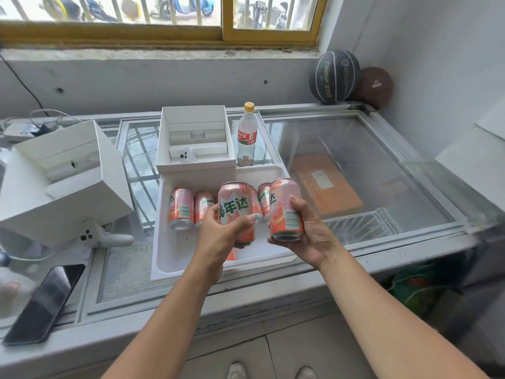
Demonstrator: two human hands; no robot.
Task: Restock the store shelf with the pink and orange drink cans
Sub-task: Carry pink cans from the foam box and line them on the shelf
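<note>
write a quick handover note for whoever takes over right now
Left hand grips one pink can, held above the white tray. Right hand grips a second can beside it.
At least three more cans rest in the tray, which sits on the glass freezer lid.
Done: two cans in hand.
Left: carry them to the shelf, which is not in view, then come back for the rest.

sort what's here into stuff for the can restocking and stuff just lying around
For the job: left hand holding a can; right hand holding another can; more cans in the white tray.
Lying about: bottle, two basketballs, phone, two white boxes, controller.
</note>
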